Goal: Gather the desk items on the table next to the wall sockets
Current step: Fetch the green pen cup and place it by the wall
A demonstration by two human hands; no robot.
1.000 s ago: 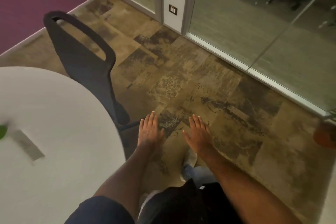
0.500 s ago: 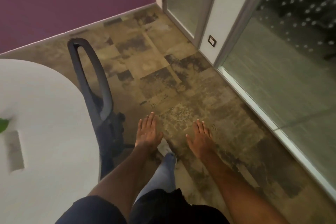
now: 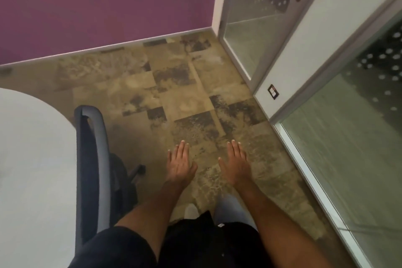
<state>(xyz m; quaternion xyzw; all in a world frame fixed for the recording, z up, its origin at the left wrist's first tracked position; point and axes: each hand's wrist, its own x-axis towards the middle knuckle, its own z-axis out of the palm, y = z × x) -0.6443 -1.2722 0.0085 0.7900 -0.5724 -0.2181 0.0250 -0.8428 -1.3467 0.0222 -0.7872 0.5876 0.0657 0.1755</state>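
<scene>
Both hands flat, empty; no legible writing.

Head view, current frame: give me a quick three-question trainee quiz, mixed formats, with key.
1. True or false: the left hand and the right hand are both flat, open and empty.
2. Multiple choice: the dark grey mesh-back office chair stands
A. against the purple wall
B. right beside the edge of the round white table
C. in front of the glass door
3. Fill in: the small dark wall socket plate sits on the white panel between the glass door and the ____ partition.

Key: 1 true; 2 B; 3 glass
</scene>
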